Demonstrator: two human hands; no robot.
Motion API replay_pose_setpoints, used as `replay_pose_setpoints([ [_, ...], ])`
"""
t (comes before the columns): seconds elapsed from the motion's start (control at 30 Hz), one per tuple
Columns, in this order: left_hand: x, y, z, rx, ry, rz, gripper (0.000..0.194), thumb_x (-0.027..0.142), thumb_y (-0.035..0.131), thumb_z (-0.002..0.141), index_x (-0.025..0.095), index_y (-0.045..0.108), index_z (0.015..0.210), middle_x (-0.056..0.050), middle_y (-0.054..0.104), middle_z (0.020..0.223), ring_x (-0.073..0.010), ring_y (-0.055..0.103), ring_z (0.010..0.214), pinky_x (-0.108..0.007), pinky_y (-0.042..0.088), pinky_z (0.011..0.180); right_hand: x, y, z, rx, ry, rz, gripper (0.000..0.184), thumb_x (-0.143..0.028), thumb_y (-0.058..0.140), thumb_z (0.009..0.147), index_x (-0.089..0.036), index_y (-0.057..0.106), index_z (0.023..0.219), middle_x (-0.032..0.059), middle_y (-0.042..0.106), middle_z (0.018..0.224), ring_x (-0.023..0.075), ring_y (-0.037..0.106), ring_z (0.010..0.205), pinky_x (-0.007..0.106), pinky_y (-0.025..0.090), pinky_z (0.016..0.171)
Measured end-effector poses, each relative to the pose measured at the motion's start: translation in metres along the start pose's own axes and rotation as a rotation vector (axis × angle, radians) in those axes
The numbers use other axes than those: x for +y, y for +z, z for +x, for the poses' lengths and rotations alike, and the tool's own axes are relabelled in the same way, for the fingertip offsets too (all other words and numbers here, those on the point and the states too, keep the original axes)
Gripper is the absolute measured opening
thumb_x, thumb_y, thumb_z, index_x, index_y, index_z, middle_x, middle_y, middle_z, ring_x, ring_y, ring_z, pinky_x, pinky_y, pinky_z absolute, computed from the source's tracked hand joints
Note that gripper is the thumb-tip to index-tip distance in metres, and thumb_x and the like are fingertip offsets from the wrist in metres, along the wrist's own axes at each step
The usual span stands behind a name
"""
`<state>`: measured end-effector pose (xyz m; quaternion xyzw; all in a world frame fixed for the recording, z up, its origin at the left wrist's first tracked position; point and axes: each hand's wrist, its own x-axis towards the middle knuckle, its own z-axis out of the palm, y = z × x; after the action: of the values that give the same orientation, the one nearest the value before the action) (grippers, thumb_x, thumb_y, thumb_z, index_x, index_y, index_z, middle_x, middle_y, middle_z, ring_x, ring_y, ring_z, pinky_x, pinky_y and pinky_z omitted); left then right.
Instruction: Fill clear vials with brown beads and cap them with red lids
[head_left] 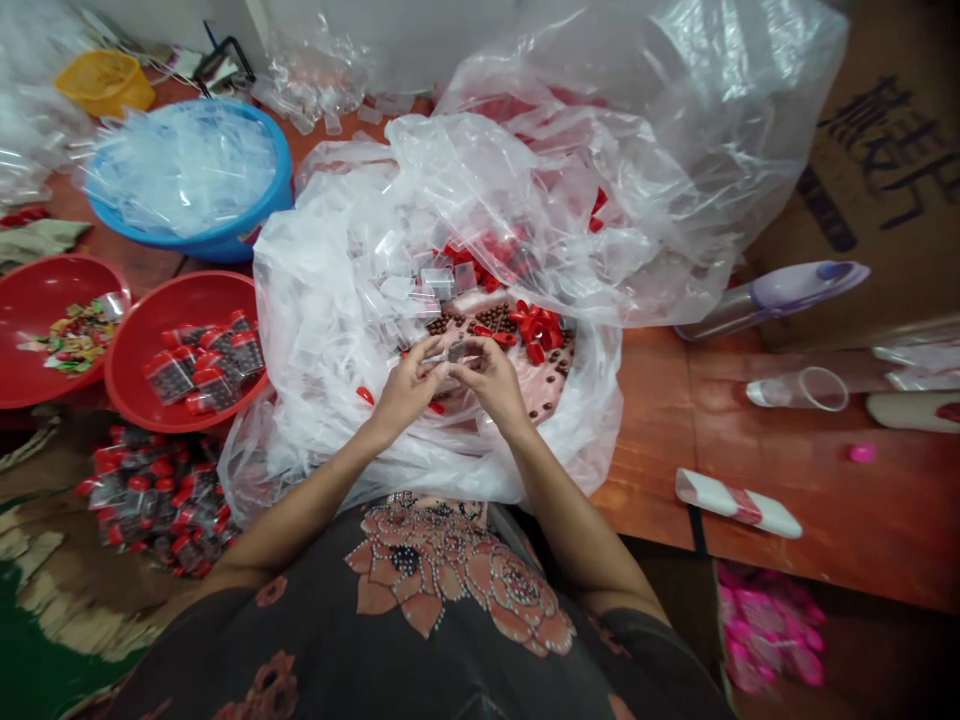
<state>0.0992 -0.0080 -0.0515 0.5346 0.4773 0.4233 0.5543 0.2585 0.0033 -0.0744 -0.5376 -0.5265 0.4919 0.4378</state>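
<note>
My left hand [411, 388] and my right hand [491, 380] meet over a plastic-lined container. Their fingertips close from both sides on a small clear plastic box [456, 351] that looks dark inside; its details are too small to tell. Just beyond the hands lie small brown balls [491, 318]. A cluster of red plastic parts [537, 330] sits to the right of them. Loose clear boxes [437, 283] are heaped behind, partly under a crumpled clear plastic bag [525, 170].
At left, a red bowl [120, 375] holds filled, red-topped boxes [214, 372], with more piled below. Another red bowl [22, 375] has colourful small pieces. A blue basin [281, 165] carries clear plastic pieces. Right: a white-and-red packet [739, 503], a clear cup [821, 389], a carton [885, 270].
</note>
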Motion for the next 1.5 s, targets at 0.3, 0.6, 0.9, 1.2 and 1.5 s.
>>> replay_pose_setpoints([
  [0.3,0.006,-0.012,0.001,-0.070,-0.233,-0.408,0.046,0.037,0.079,0.077,0.015,0.068,0.116,-0.010,0.072,0.116,-0.0197,0.070,0.098,-0.031,0.061,0.083,0.017,-0.044,0.015,0.152,-0.103,-0.461,0.035,-0.023,0.044,0.094,-0.018,0.066,0.121,0.0126,0.066,0.119,0.0219,0.063,0.104,0.040,0.051,0.095],
  [0.6,0.007,-0.025,-0.001,-0.106,-0.198,-0.276,0.048,0.031,0.075,0.079,0.015,0.064,0.122,-0.011,0.072,0.118,-0.0204,0.070,0.105,-0.032,0.059,0.089,0.032,-0.051,0.037,0.027,-0.046,-1.008,0.034,-0.026,0.048,0.095,-0.020,0.069,0.121,0.0127,0.061,0.121,0.0256,0.063,0.096,0.038,0.050,0.086],
  [0.9,0.005,-0.018,0.002,-0.169,-0.261,-0.358,0.046,0.027,0.077,0.076,0.017,0.066,0.119,-0.011,0.071,0.121,-0.0216,0.070,0.104,-0.039,0.059,0.093,0.026,-0.053,0.017,0.222,-0.012,-0.203,0.033,-0.043,0.066,0.083,-0.021,0.072,0.106,0.0063,0.067,0.102,0.0195,0.065,0.084,0.037,0.055,0.079],
  [1.2,0.002,-0.007,-0.005,-0.235,-0.160,-0.222,0.050,0.034,0.075,0.081,0.016,0.066,0.127,-0.012,0.071,0.120,-0.0240,0.069,0.108,-0.045,0.053,0.100,-0.030,-0.037,-0.012,0.034,0.062,0.225,0.033,-0.037,0.079,0.074,-0.026,0.076,0.104,0.0000,0.075,0.091,0.0123,0.062,0.068,0.031,0.056,0.065],
  [1.5,0.011,-0.006,-0.008,-0.234,-0.029,0.000,0.034,0.034,0.070,0.083,0.019,0.075,0.113,-0.008,0.074,0.112,-0.0211,0.068,0.101,-0.041,0.051,0.100,-0.038,-0.035,-0.022,-0.051,-0.203,-0.088,0.020,-0.028,0.072,0.083,-0.036,0.078,0.100,0.0001,0.075,0.102,0.0197,0.068,0.098,0.045,0.055,0.094],
])
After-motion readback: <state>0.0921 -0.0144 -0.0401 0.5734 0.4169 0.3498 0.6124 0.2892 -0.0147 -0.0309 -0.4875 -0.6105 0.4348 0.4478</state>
